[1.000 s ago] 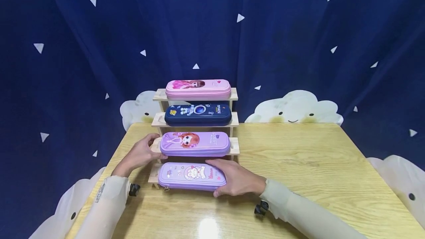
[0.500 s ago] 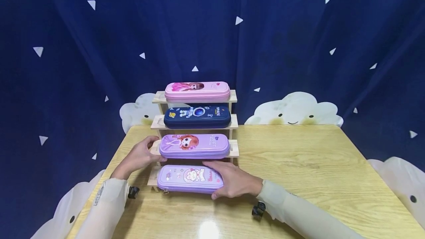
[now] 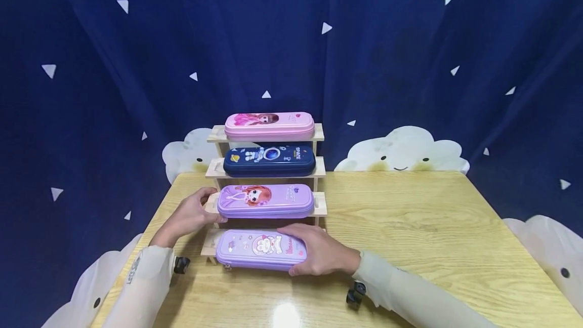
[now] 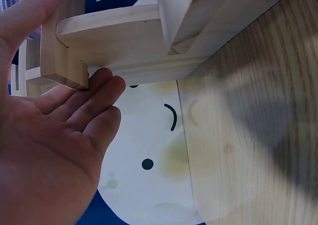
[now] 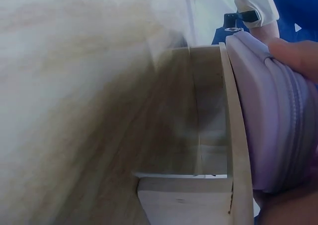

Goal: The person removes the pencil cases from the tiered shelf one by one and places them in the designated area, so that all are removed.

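Observation:
A stepped wooden rack (image 3: 211,242) stands on the table, each of its tiers bearing one pencil case. My left hand (image 3: 188,216) grips the left end of the second tier from the front, thumb above and fingers (image 4: 107,93) below the board. On the lowest tier lies a light purple pencil case (image 3: 255,247) with a cartoon character; my right hand (image 3: 321,251) grips its right end, covering that corner. From the right wrist, a narrow gap shows between this case (image 5: 256,120) and the board near the hand. Just behind is a purple case (image 3: 282,199) with a red-haired girl.
Higher up sit a navy space pencil case (image 3: 273,161) and, on top, a pink pencil case (image 3: 273,125). The wooden table (image 3: 410,227) stretches to the right. A dark blue curtain (image 3: 387,54) with white triangles and clouds hangs behind.
My right hand and the light purple case have shifted slightly toward the front of the lowest tier. The left hand keeps its grip on the rack. The head view has tilted slightly.

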